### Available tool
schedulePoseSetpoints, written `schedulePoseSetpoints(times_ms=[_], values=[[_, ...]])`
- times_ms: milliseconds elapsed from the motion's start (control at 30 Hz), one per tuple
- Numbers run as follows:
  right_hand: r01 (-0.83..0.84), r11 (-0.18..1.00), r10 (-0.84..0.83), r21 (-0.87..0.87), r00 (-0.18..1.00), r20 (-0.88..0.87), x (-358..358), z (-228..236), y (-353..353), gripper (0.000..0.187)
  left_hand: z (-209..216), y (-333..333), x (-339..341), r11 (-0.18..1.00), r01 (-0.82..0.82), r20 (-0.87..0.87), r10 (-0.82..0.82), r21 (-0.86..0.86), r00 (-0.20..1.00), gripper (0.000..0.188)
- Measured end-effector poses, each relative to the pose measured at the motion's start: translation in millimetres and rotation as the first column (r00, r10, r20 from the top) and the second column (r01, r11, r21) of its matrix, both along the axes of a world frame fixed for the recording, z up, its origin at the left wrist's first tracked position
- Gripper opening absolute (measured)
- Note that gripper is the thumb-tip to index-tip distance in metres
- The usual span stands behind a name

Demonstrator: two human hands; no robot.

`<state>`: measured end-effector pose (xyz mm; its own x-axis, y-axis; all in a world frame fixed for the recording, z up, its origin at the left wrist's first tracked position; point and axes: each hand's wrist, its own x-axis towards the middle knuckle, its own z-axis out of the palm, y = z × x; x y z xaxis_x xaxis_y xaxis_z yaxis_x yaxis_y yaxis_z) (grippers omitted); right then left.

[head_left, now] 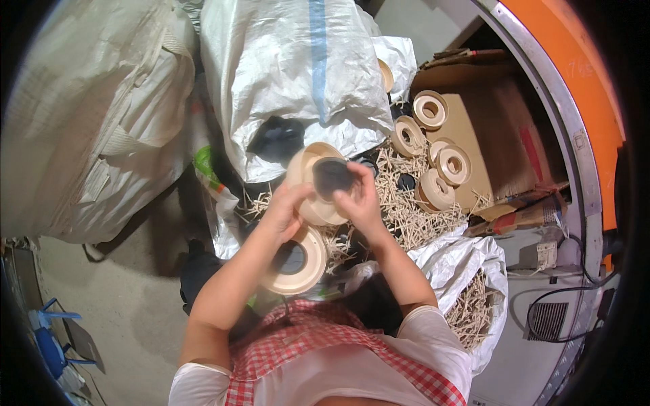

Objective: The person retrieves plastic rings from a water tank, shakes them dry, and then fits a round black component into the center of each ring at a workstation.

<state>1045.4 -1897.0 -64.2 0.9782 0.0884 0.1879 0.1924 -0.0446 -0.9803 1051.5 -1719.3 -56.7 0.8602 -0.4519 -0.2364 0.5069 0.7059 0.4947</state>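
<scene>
In front of my chest, a beige plastic ring-shaped part (302, 166) is held up, slightly blurred. My left hand (288, 208) grips its left edge, thumb over the rim. A dark round disc (332, 177) lies over the part's middle, and my right hand (361, 203) pinches the disc's right side between thumb and fingers. Whether the disc is seated in the ring or only held against it, I cannot tell. Under my left forearm rests another beige ring (315, 260), partly covered by the arm.
Small beige sticks (399, 176) lie heaped beyond my right hand. Several beige rings (443, 197) sit at a cardboard box (497, 152) on the right. A white sack (271, 61) stands ahead, a bulky one (88, 122) at left. More sticks fill a bag (491, 260) by my right elbow.
</scene>
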Motion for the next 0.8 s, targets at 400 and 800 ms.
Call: schedulePoseSetpoints(times_ms=[400,800], values=[[-0.067,0.903,0.075,-0.424,0.997,0.000,-11,14,7,0.074,13,12,-10,0.775,-0.113,0.521,-0.301,0.622,0.799,0.067],[-0.152,0.968,0.248,0.201,0.712,-0.657,4,38,7,0.062,26,21,-19,0.773,-0.170,0.577,-0.288,0.611,0.764,0.071]])
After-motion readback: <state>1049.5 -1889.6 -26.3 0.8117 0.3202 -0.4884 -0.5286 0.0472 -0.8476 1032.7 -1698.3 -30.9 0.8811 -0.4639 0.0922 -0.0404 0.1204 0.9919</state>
